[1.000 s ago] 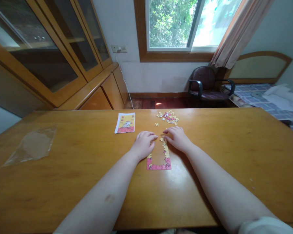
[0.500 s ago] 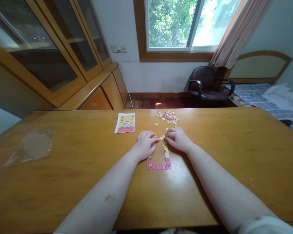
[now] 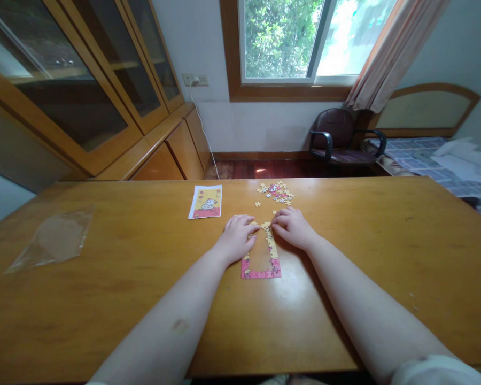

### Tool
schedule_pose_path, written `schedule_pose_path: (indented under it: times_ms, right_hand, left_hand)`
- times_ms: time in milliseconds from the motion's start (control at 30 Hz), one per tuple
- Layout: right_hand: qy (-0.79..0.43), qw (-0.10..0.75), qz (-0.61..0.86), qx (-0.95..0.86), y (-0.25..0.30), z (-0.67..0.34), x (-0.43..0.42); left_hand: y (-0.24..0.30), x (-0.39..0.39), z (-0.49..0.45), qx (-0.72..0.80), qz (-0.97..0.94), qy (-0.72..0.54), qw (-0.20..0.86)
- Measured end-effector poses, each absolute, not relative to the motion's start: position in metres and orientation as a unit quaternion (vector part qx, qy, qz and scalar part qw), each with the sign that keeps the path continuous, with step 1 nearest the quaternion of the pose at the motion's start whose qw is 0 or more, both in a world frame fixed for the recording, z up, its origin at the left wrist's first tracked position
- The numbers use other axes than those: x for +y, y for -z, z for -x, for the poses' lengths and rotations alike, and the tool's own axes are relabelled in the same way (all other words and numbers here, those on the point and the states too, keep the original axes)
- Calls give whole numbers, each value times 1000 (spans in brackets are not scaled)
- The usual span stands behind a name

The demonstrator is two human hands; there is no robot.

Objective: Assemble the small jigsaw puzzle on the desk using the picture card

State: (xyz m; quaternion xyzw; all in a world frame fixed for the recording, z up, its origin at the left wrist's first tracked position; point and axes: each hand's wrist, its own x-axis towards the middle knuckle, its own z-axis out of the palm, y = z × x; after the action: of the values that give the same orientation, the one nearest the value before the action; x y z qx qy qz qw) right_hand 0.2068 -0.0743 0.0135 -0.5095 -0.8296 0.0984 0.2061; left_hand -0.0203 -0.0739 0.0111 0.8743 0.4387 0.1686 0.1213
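A jigsaw puzzle border [image 3: 260, 274] lies flat on the table, pink along the near edge and yellow up the sides, with bare wood in its middle. My left hand [image 3: 238, 238] lies over its left side, fingers stretched toward the top edge and covering part of that side. My right hand [image 3: 292, 227] is at the top right corner, fingers bent, thumb and fingertips a little apart beside the yellow top pieces [image 3: 265, 226]. No piece shows in either hand. Two loose yellow pieces, one a single piece [image 3: 257, 204], lie beyond the border.
A heap of loose puzzle pieces [image 3: 278, 192] lies near the table's far edge. Left of it is a picture card [image 3: 206, 202] with a white animal on it. A clear plastic bag [image 3: 56, 238] lies at the left of the wooden table [image 3: 144, 289]. An armchair [image 3: 340, 136] stands beyond.
My right fingertips have drawn slightly back from the top edge, and my left fingers have shifted slightly left, showing more of the top pieces. The puzzle border looks unchanged.
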Motion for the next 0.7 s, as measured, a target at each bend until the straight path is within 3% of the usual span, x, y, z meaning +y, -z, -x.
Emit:
schedule_pose_path:
  times_ms: [700]
  right_hand:
    - [-101, 195, 516, -828, -10, -204, -74]
  left_hand:
    - [-11, -74, 20, 442, -877, -149, 114]
